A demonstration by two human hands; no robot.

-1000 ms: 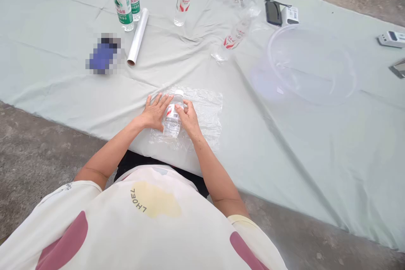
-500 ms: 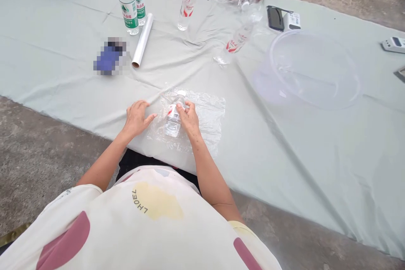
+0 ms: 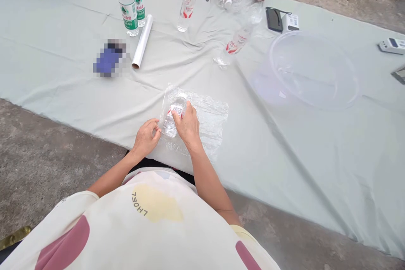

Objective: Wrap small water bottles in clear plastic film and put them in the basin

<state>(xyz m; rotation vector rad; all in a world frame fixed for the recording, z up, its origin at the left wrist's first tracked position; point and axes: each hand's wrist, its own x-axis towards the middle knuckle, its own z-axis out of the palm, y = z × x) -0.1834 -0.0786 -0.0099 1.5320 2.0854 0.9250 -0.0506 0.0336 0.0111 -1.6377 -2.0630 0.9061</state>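
Head view: I'm now curling my left grip [image 3: 146,137] in by the small bottle [image 3: 171,123], no longer spreading it; can't tell if it's pinching film [image 3: 210,120]. Right grip [image 3: 189,128] is holding the bottle, which is lying on the film near the bench [image 3: 284,156]'s near edge. I'm reading that as steadying plus film handling. Basin [image 3: 271,53] is sitting right, toward the far edge; I'm not resolving contents in either.

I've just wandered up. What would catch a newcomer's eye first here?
Probably the near edge of the cloth-covered table, where the person's right hand holds a small clear bottle over crinkled clear film, with the left hand near the bottle's base. Next, perhaps the big see-through basin on the table's right side, then two tall green-labelled bottles standing at upper left, beside a white roll.
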